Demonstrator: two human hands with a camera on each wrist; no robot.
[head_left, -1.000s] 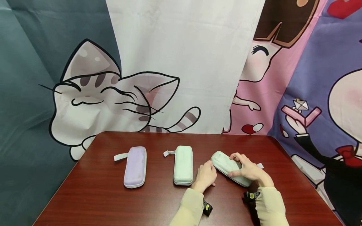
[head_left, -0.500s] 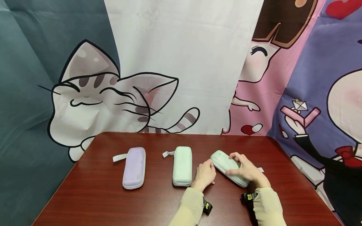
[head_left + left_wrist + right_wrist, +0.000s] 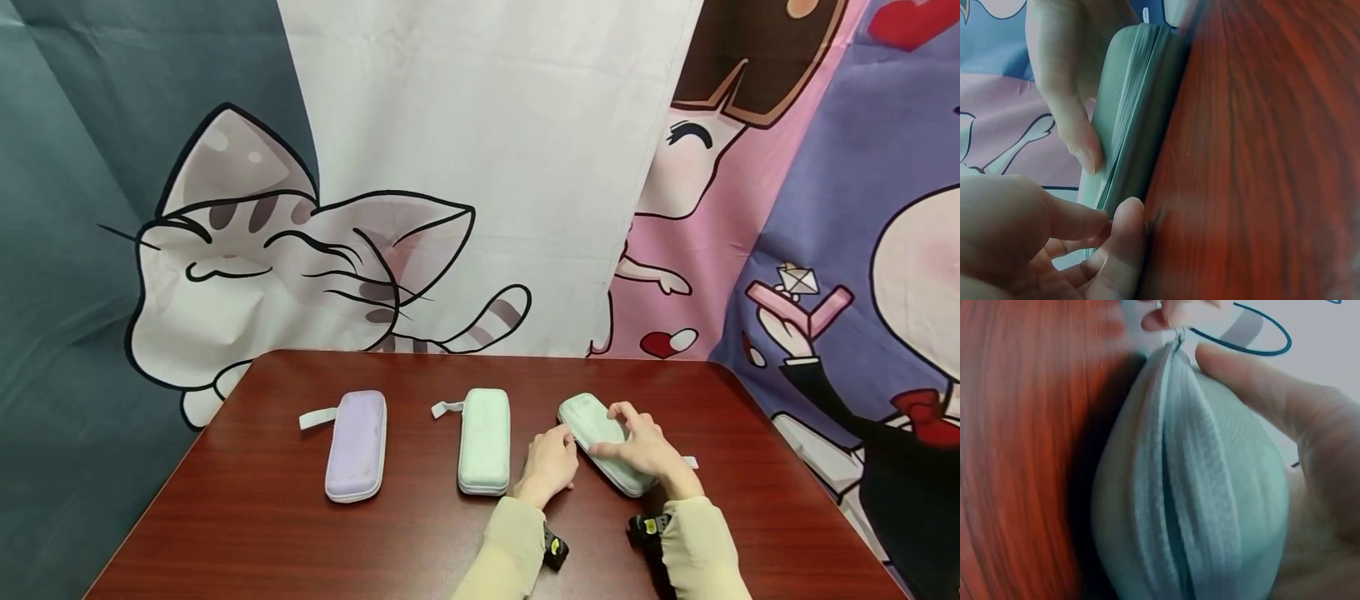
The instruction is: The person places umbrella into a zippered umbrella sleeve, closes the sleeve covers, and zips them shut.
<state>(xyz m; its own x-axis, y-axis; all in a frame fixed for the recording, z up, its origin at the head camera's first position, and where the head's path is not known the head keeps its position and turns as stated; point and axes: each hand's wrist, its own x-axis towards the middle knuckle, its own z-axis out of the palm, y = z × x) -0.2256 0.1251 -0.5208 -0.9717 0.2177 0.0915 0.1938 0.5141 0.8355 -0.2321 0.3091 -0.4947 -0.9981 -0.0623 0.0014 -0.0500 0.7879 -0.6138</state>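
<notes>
A pale green zip case (image 3: 591, 419) lies slanted on the table at the right in the head view. My right hand (image 3: 647, 450) grips it from above, thumb on the near side and fingers across the top. At the case's left side, my left hand (image 3: 550, 463) pinches the zip's pull, a small metal piece (image 3: 1179, 340) at the top of the right wrist view. Along the case's side, the zip (image 3: 1169, 481) shows a narrow gap between its two edges. The left wrist view also shows that gap, with my left fingertips (image 3: 1124, 219) at its near end.
A second pale green case (image 3: 484, 442) lies just left of my left hand, with a pale wrist strap (image 3: 447, 407). Further left rests a lilac case (image 3: 357, 446) with its own strap. All lie on a reddish-brown wooden table (image 3: 247, 517); a printed cloth hangs behind.
The case under my right hand has turned, its near end swinging left. My right hand has shifted slightly left with it, while my left hand has stayed nearly in place at the zip.
</notes>
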